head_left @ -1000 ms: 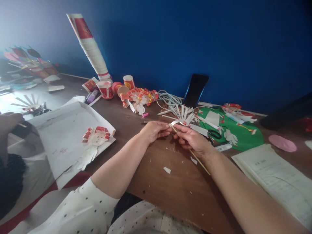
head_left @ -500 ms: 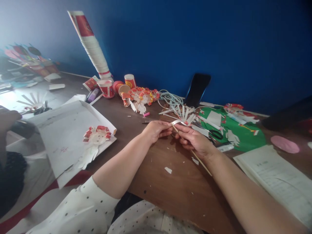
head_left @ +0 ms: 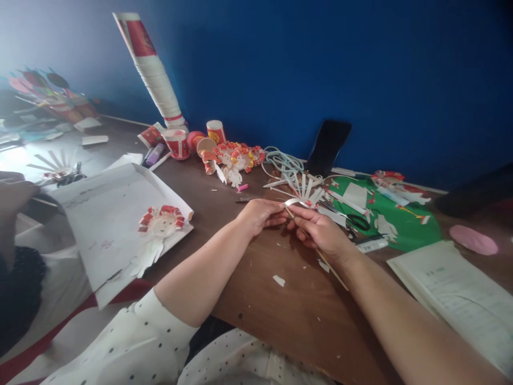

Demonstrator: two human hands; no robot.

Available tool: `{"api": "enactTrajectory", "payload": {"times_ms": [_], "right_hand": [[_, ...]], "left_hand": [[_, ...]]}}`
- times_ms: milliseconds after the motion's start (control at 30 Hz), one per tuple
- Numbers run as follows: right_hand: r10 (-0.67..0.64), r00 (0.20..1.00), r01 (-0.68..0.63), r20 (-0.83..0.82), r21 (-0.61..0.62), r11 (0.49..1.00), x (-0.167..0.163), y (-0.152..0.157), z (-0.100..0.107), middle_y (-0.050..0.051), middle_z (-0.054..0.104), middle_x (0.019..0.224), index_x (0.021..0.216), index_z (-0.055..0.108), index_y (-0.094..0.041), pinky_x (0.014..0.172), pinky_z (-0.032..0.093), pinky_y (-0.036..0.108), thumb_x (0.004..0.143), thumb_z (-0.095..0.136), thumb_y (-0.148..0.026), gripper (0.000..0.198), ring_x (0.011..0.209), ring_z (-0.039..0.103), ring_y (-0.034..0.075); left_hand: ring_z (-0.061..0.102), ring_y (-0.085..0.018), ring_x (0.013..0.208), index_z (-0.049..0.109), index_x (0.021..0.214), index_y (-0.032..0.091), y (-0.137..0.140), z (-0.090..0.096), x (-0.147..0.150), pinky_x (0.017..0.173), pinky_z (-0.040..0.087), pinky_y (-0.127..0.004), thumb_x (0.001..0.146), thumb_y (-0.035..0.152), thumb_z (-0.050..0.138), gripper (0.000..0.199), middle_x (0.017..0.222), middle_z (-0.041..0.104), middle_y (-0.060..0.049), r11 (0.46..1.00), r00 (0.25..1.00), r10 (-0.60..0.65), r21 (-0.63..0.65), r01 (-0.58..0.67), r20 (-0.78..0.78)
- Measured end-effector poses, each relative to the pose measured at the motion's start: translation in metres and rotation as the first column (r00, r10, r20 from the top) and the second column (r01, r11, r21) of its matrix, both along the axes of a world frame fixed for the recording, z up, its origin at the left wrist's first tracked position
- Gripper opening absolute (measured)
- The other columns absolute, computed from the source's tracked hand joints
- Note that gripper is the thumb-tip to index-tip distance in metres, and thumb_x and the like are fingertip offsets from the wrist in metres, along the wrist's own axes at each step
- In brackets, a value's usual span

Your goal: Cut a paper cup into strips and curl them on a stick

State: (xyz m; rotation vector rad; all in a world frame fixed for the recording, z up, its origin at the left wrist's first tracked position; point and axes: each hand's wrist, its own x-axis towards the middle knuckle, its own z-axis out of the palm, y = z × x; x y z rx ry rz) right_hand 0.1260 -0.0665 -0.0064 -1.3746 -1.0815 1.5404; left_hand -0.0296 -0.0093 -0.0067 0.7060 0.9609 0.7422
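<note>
1. Stick slants just right of the frame's centre;
2. right hand grasps it, fingers curled;
3. left hand pinches a paper strip between fingertips at the stick's upper tip.

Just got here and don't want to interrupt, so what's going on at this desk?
Two bare hands are busy with papercraft above a brown table. The left hand pinches a curled white paper strip at the tip of a thin stick, which the right hand holds. Just beyond is a fan of white strips; black-handled scissors lie to the right.
</note>
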Motion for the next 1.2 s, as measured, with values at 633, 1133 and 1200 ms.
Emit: {"api": "enactTrajectory", "payload": {"times_ms": [633,1133,1200], "right_hand": [[-0.005,0.993,-0.008,0.115,0.109,0.994,-0.009,-0.003,-0.001,0.003,0.065,0.075,0.132,0.049,-0.019,0.035,0.028,0.017,0.08,0.058,-0.03,0.054,0.046,0.053,0.008],[-0.022,0.986,-0.006,0.163,0.17,0.985,-0.014,-0.007,0.0,0.0,0.062,0.067,0.131,0.049,-0.022,0.038,0.031,0.02,0.081,0.059,-0.032,0.051,0.044,0.05,0.009],[-0.031,0.986,0.0,0.166,0.181,0.983,-0.015,-0.007,0.0,0.0,0.062,0.067,0.131,0.05,-0.023,0.038,0.031,0.02,0.081,0.059,-0.034,0.052,0.043,0.049,0.008]], "left_hand": [[0.06,-0.009,0.051,0.062,0.066,0.01,-0.003,0.007,0.004,0.059,0.053,-0.021,0.079,0.007,0.06,0.012,0.059,0.063,-0.004,0.996,0.996,0.085,-0.037,-0.086,-0.024],[0.053,-0.006,0.043,0.061,0.06,0.011,-0.003,0.003,0.008,0.049,0.046,-0.018,0.074,0.007,0.061,0.014,0.053,0.058,-0.001,0.989,0.989,0.143,0.027,-0.142,-0.038],[0.053,-0.007,0.044,0.06,0.059,0.011,-0.003,0.003,0.008,0.05,0.046,-0.019,0.073,0.007,0.061,0.015,0.053,0.059,-0.002,0.989,0.99,0.138,0.048,-0.136,-0.036]]}}
